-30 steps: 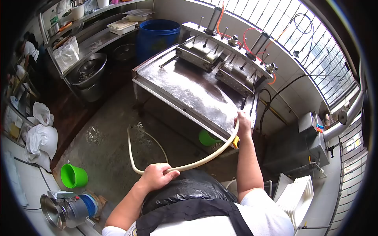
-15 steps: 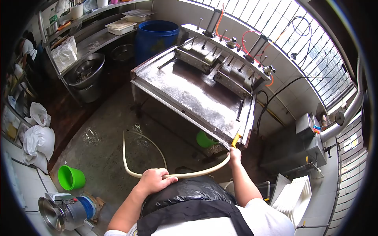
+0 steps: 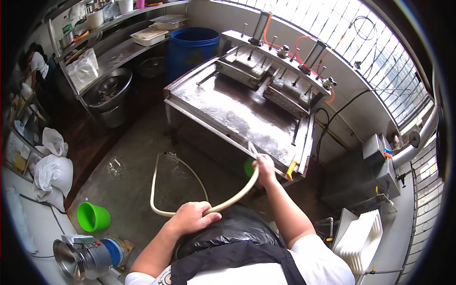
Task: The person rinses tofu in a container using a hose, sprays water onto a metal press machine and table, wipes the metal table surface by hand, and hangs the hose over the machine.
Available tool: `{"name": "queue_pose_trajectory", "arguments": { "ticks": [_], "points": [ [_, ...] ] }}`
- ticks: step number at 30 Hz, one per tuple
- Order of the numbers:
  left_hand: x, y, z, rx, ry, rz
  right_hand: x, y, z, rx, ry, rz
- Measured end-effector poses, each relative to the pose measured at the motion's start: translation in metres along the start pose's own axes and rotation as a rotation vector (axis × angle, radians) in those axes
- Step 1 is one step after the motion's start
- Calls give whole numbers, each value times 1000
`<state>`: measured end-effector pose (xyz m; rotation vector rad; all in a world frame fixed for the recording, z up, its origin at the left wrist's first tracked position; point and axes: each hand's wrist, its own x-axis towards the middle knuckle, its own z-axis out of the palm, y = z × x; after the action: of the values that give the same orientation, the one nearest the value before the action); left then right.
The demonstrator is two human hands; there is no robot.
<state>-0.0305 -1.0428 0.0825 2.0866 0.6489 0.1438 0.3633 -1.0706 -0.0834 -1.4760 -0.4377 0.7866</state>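
Note:
A cream-coloured hose [image 3: 237, 194] runs between my two hands, and its slack loops down over the floor. Near my apron, my left hand [image 3: 194, 217] is closed round the hose. My right hand [image 3: 265, 167] grips the hose close to its end, at the front edge of the metal table [image 3: 228, 107]. Water appears to come from the hose end onto the table's front edge. A yellow-handled thing [image 3: 291, 170] sits at the table's front right corner, apart from my right hand. Two perforated metal presses [image 3: 244, 71] stand on the back of the table.
A blue barrel [image 3: 192, 54] and a steel shelf [image 3: 114, 61] stand behind at the left. Green bucket [image 3: 93, 217], white sacks [image 3: 53, 173] and a steel machine [image 3: 85, 258] are at the left. White trays [image 3: 359, 240] lean at the right. A person [image 3: 39, 64] bends at the far left.
My right hand has moved from the table's right side, down and then left along its front edge, with the hose. My left hand has barely moved. The view has shifted slightly.

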Motion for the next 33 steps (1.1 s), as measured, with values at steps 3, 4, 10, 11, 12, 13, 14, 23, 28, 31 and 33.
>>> {"name": "queue_pose_trajectory", "arguments": {
  "ticks": [3, 4, 10, 11, 12, 13, 14, 23, 28, 31, 33],
  "points": [
    [-10, -14, 6, -34, 157, -138, -31, -49, 93, -166, -166, 39],
    [-16, -28, 9, 12, 228, -152, -35, -53, 114, -140, -220, 19],
    [-58, -81, 14, -134, 460, -226, -44, -69, 170, -108, -448, 123],
    [-65, -81, 12, -160, 454, -264, -45, -70, 173, -79, -471, 154],
    [-68, -82, 12, -157, 445, -258, -44, -74, 174, -111, -464, 170],
    [-72, -82, 12, -216, 464, -270, -42, -76, 176, -143, -459, 188],
    [-74, -83, 11, -275, 483, -281, -34, -72, 175, -133, -416, 218],
    [-69, -92, -16, -135, 286, -139, 45, -48, 178, 266, -387, 479],
    [-37, -110, -26, -198, 608, -237, 74, -42, 199, 182, -552, 338],
    [-11, -156, -26, -262, 704, -252, 84, -47, 214, -350, -576, 143],
    [4, -178, -33, -280, 755, -245, 101, -30, 214, -792, -676, -251]
  ]
}}
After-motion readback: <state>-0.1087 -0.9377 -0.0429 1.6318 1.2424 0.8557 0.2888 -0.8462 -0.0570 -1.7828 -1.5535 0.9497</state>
